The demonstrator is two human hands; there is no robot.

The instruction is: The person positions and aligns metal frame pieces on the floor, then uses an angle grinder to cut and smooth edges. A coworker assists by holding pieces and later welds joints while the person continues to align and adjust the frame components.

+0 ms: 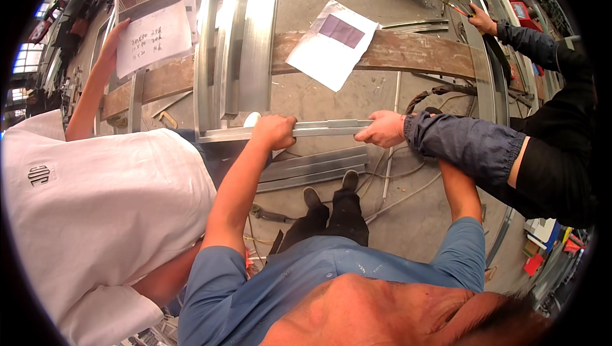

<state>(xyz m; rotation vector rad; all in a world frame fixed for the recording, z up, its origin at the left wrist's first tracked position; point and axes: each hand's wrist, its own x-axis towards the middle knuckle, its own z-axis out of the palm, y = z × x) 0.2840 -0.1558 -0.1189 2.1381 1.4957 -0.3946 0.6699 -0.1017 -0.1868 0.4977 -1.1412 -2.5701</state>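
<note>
Left hand (274, 130) gripping one long metal strip (319, 128), right hand hidden behind co-worker's sleeve (459, 142), grip unclear, two paper sheets (331, 43) lying on wooden beam (421, 50)

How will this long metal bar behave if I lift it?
Probably stiff: the metal bar runs straight between your left hand and a co-worker's hand. Likely light for its length, since it looks like a thin section. Its smooth bare surface may slip.

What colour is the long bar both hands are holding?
Silvery grey metal bar, gripped by left hand; head view shows it best.
</note>
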